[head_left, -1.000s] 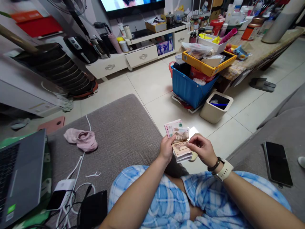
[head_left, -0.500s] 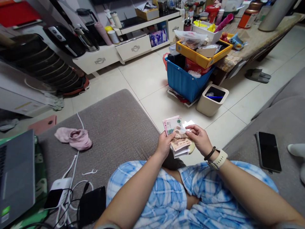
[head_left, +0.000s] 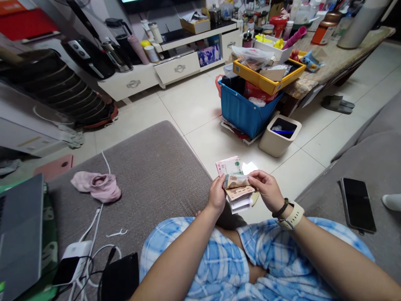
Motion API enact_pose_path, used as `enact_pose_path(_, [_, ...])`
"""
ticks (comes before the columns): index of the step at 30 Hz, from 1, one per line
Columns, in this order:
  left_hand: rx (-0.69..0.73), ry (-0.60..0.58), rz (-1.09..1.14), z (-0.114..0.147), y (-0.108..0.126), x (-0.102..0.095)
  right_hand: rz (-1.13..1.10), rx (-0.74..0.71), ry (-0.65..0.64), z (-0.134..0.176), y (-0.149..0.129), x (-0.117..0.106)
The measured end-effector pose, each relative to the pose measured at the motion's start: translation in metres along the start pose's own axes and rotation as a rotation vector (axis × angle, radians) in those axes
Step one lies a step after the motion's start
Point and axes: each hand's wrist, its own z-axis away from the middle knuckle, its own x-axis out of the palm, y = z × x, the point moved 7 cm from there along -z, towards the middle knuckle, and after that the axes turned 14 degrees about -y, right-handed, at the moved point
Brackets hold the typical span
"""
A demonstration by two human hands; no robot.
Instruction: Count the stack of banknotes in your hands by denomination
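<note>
My left hand is closed on the left side of a stack of banknotes, thumb on top. A pinkish and green note sticks up at the far side of the stack, and orange-brown notes lie nearer me with white paper edges below them. Between the thumb and fingers of my right hand is pinched the right end of a brownish note, which bends across the middle of the stack. Both hands are held above my lap, in front of the grey sofa's edge.
On the grey sofa lie a pink cloth item, a white charger with cables, a black wallet-like item and a laptop. A phone rests at right. Ahead stand a beige bin and a blue box.
The brownish note in my right hand is now flatter and stretched across the stack, where before it was curled. My left thumb has shifted to the left edge.
</note>
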Motion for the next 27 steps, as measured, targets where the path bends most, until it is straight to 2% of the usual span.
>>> enact_pose_path(11, [0.004,-0.057,0.009,-0.0010,0.0005,0.0025,-0.017,-0.019,-0.051,0.0024,-0.0048,0.0058])
enact_pose_path(27, [0.003,-0.022,0.017,0.0011,0.0021,-0.0039,-0.003,-0.016,-0.075,0.0028,0.0013,0.0058])
